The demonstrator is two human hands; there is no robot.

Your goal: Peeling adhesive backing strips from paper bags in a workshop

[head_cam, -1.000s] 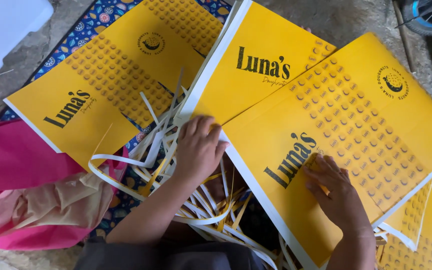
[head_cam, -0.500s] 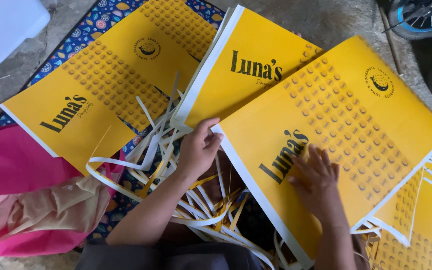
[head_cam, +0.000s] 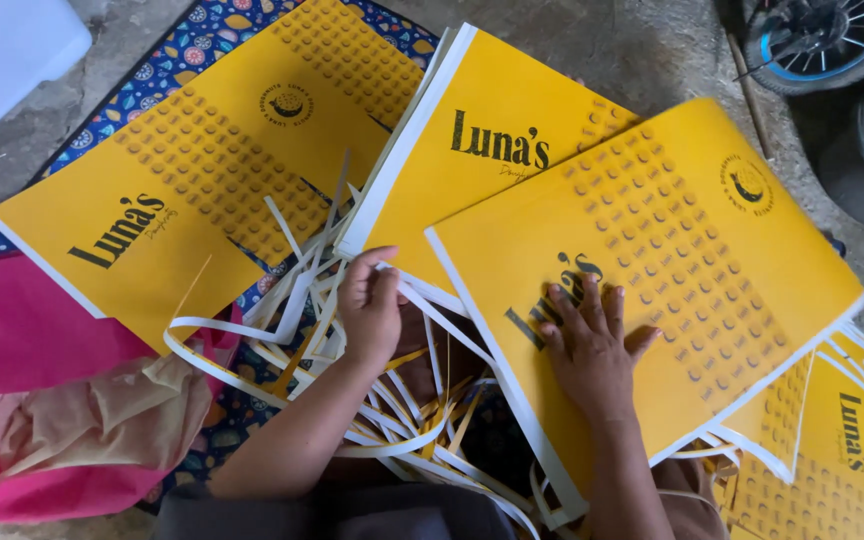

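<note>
The right hand (head_cam: 592, 350) lies flat, fingers spread, on the yellow sheet (head_cam: 672, 270) — best kept steady — while the left hand (head_cam: 370, 305) pinches a white strip (head_cam: 442, 320) (thin trimming).

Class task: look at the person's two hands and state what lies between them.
In the head view, between left hand and right hand lie white paper strips and the yellow sheet's white-edged corner.

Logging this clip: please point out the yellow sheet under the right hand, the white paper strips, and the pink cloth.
yellow sheet (head_cam: 682, 260), head view, on its dotted middle area.
white paper strips (head_cam: 297, 290), head view, on strips left of the left hand.
pink cloth (head_cam: 22, 330), head view, on its flat upper part.
</note>
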